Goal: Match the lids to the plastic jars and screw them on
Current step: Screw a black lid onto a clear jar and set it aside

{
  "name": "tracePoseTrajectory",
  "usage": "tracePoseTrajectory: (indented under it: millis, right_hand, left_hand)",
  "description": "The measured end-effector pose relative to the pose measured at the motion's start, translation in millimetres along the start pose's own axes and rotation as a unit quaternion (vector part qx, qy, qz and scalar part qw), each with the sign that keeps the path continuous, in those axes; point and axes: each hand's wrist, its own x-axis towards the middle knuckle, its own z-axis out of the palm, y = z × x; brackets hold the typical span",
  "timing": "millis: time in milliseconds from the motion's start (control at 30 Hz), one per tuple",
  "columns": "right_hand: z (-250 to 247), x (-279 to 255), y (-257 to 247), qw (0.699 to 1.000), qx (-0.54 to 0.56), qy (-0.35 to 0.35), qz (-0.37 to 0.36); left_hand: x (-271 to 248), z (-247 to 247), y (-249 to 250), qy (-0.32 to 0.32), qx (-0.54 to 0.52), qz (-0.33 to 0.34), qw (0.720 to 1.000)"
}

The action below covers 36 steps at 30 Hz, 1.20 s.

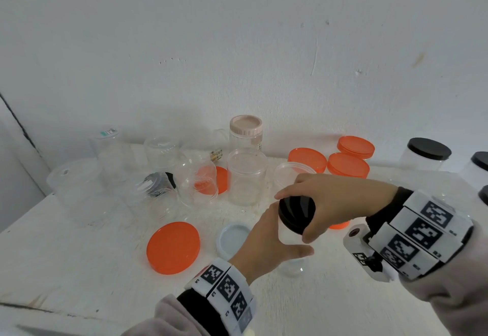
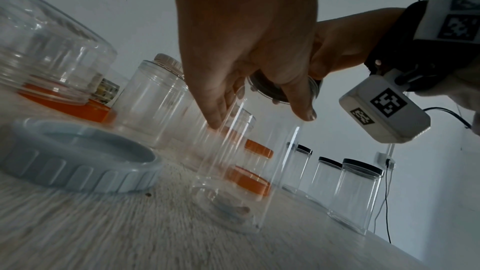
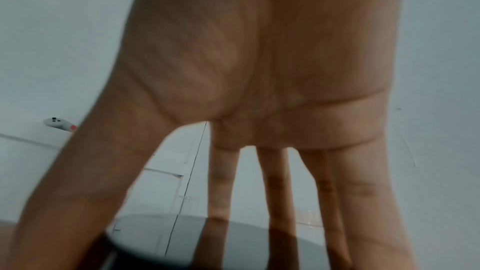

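Note:
A tall clear plastic jar [image 1: 291, 265] leans in the middle of the white table, its base low by the tabletop. My left hand [image 1: 280, 232] grips its upper wall from the left, thumb in front. A glossy black lid [image 1: 293, 210] sits tilted at the jar's mouth. My right hand [image 1: 298, 217] comes from the right and grips that lid by its rim, fingers spread over the top. In the left wrist view the jar [image 2: 233, 171] shows full length, with the black lid [image 2: 270, 89] under both hands. The right wrist view shows my fingers [image 3: 221, 188] reaching down onto the black lid [image 3: 161, 239].
An orange lid [image 1: 173, 247] and a pale blue lid [image 1: 233, 238] lie left of the jar. Several open clear jars [image 1: 247, 177] crowd the back left, one with a pink lid [image 1: 245, 126]. Orange-lidded tubs [image 1: 348, 164] stand behind. Black-lidded jars [image 1: 427, 153] stand at the right.

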Motion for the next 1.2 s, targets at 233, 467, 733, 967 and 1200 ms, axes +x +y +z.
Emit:
tracePoseTrajectory:
  millis: [233, 467, 733, 967, 1200]
  right_hand:
    - [15.2, 0.1, -3.0, 0.993, -0.038, 0.103, 0.052]
    - [4.2, -4.2, 2.2, 1.000, 0.004, 0.015, 0.004]
    - [15.3, -2.6, -4.1, 0.992, -0.051, 0.096, 0.060]
    - [0.2, -3.3, -2.6, 1.000, -0.016, 0.010, 0.025]
    - [9.5, -7.4, -3.7, 0.994, -0.028, 0.098, 0.024]
  left_hand:
    - [-1.2, 0.8, 0.5, -0.001, -0.017, 0.008, 1.000]
    - [-1.2, 0.6, 0.3, -0.001, -0.004, -0.003, 1.000]
    - [-0.4, 1.0, 0.9, -0.001, -0.018, -0.002, 1.000]
    - [-0.3, 0.7, 1.8, -0.003, 0.002, -0.002, 1.000]
    - [-1.8, 1.6, 2.9, 0.005, 0.001, 0.002, 1.000]
